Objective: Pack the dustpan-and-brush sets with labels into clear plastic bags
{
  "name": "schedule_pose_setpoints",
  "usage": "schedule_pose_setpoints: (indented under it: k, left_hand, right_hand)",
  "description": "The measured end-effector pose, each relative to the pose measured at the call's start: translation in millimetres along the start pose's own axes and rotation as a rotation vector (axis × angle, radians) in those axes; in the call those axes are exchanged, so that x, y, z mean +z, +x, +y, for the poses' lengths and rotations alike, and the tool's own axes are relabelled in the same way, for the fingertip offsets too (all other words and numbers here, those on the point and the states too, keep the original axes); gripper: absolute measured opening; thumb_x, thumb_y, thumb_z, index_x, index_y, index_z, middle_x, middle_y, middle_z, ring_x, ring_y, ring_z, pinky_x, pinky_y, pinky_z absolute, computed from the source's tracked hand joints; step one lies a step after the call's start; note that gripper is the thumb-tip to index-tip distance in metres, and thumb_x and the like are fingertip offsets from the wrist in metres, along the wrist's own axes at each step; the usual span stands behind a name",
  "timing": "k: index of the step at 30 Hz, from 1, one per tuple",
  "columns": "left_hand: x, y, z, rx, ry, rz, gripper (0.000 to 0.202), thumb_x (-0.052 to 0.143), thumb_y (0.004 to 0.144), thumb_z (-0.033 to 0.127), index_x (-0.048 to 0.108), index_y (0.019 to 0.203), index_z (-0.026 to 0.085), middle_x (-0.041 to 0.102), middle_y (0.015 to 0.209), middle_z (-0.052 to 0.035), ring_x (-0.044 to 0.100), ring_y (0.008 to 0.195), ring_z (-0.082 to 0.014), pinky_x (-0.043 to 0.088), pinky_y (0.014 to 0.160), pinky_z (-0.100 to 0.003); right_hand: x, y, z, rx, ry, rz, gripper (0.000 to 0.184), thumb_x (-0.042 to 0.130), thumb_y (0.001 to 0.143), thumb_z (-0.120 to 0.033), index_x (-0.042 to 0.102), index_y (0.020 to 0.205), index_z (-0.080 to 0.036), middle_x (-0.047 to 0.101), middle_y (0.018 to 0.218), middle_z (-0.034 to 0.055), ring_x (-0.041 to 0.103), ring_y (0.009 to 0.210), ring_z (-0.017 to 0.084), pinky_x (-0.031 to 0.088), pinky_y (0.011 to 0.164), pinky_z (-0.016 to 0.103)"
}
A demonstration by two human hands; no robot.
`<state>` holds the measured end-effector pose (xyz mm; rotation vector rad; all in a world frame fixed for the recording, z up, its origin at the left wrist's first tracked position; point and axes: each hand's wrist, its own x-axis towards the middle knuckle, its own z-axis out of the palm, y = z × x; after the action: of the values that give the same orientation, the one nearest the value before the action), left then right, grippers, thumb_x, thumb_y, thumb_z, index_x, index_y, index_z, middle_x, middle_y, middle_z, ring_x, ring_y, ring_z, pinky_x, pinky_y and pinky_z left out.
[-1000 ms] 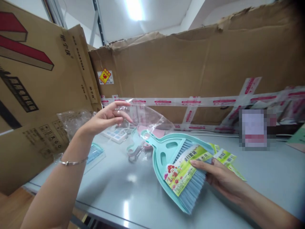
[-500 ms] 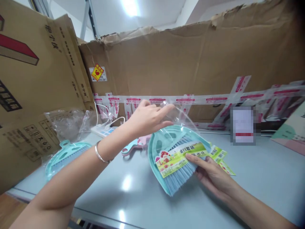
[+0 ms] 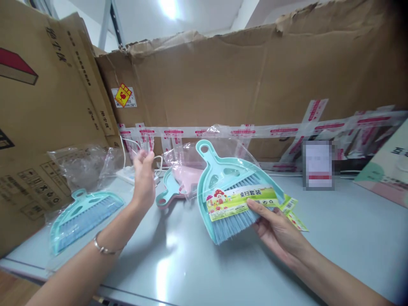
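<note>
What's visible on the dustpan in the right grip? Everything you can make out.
The dustpan is pale turquoise, plastic-looking, with a raised rim and a short handle ending in a hanging hole. A blue-bristled brush lies against it, crossed by a bright printed label. It is tilted, handle up, bristles down, apparently held above the table. The right grip pinches its lower right side, thumb on the label. Clear film shows around the handle; whether it touches is unclear.

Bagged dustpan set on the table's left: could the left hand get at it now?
Probably yes: the left hand appears empty and close by, with only clear plastic visibly covering the bagged dustpan set.
</note>
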<state>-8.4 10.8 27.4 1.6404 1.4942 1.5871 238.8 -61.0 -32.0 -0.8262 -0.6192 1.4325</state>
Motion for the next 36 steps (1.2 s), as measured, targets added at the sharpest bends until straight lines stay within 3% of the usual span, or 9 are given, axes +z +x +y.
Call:
schedule_pose_setpoints:
  k: [2, 4, 9, 13, 20, 24, 26, 29, 36]
  left_hand:
    - [6.9, -14, -6, -0.309, -0.321, -0.207, 0.059, 0.024, 0.088, 0.062, 0.035, 0.130, 0.022, 0.049, 0.133, -0.0132, 0.052, 0.119, -0.0275, 0.050, 0.090, -0.040]
    - [16.7, -29, -7, -0.466, -0.546, -0.417, 0.062, 0.030, 0.086, 0.064, 0.040, 0.128, 0.020, 0.054, 0.129, -0.0135, 0.057, 0.112, -0.0266, 0.050, 0.087, -0.039]
    - [38.0, -50, -9, -0.452, -0.653, -0.712, 0.056, 0.041, 0.085, 0.063, 0.053, 0.121, 0.021, 0.060, 0.125, -0.0099, 0.057, 0.111, -0.0254, 0.046, 0.090, -0.038]
    - [41.9, -55, -18, -0.533, -0.628, -0.746, 0.053, 0.051, 0.081, 0.061, 0.057, 0.117, 0.023, 0.064, 0.118, -0.0093, 0.061, 0.104, -0.0253, 0.047, 0.087, -0.039]
    - [32.1, -49, -15, -0.491, -0.658, -0.711, 0.053, 0.048, 0.083, 0.060, 0.055, 0.123, 0.025, 0.062, 0.121, -0.0088, 0.059, 0.107, -0.0247, 0.051, 0.080, -0.034]
    - [37.9, -62, -14, -0.438, -0.633, -0.764, 0.071, 0.072, 0.073, 0.040, 0.038, 0.135, 0.032, 0.058, 0.126, -0.0072, 0.056, 0.113, -0.0263, 0.047, 0.093, -0.041]
    - [42.9, -70, -16, -0.381, -0.597, -0.710, 0.085, 0.079, 0.066, 0.028, 0.033, 0.138, 0.032, 0.056, 0.128, -0.0076, 0.053, 0.118, -0.0270, 0.042, 0.100, -0.044]
    - [47.1, -75, -18, -0.345, -0.570, -0.630, 0.087, 0.080, 0.065, 0.025, 0.032, 0.137, 0.027, 0.055, 0.128, -0.0096, 0.051, 0.120, -0.0282, 0.040, 0.103, -0.046]
    - [36.2, -63, -19, -0.335, -0.638, -0.730, 0.090, 0.079, 0.065, 0.019, 0.028, 0.139, 0.028, 0.055, 0.128, -0.0095, 0.055, 0.116, -0.0278, 0.045, 0.098, -0.043]
  right_hand:
    - [0, 1, 2, -0.002, -0.001, 0.001, 0.065, 0.086, 0.049, -0.015, 0.064, 0.109, -0.022, 0.072, 0.093, 0.0037, 0.069, 0.084, 0.025, 0.060, 0.062, 0.029]
    - [2, 0, 4, 0.009, -0.015, 0.013, 0.065, 0.086, 0.050, -0.017, 0.064, 0.111, -0.021, 0.072, 0.093, 0.0039, 0.069, 0.082, 0.024, 0.060, 0.061, 0.027]
    - [5, -4, 9, 0.031, -0.027, 0.054, 0.060, 0.085, 0.057, -0.024, 0.063, 0.113, -0.020, 0.072, 0.093, 0.0043, 0.069, 0.082, 0.020, 0.060, 0.064, 0.025]
    - [6, -5, 10, 0.020, -0.020, 0.080, 0.065, 0.087, 0.051, -0.020, 0.064, 0.112, -0.022, 0.072, 0.095, 0.0028, 0.069, 0.082, 0.020, 0.059, 0.063, 0.023]
    - [9, -6, 11, -0.017, -0.090, 0.048, 0.057, 0.086, 0.049, -0.018, 0.067, 0.103, -0.020, 0.072, 0.092, 0.0045, 0.068, 0.083, 0.022, 0.057, 0.059, 0.024]
    - [10, -6, 15, -0.037, -0.100, 0.046, 0.055, 0.086, 0.049, -0.019, 0.068, 0.102, -0.019, 0.072, 0.094, 0.0051, 0.068, 0.084, 0.022, 0.057, 0.062, 0.024]
    - [10, -6, 18, -0.031, -0.093, 0.035, 0.057, 0.086, 0.050, -0.019, 0.067, 0.103, -0.019, 0.072, 0.094, 0.0051, 0.067, 0.084, 0.021, 0.057, 0.065, 0.025]
    - [10, -5, 20, -0.016, -0.087, 0.018, 0.056, 0.085, 0.052, -0.021, 0.067, 0.105, -0.020, 0.072, 0.094, 0.0045, 0.067, 0.085, 0.021, 0.058, 0.067, 0.026]
    - [12, -4, 11, 0.014, -0.018, 0.027, 0.044, 0.084, 0.057, -0.026, 0.067, 0.097, -0.020, 0.072, 0.094, 0.0034, 0.068, 0.082, 0.020, 0.059, 0.065, 0.028]
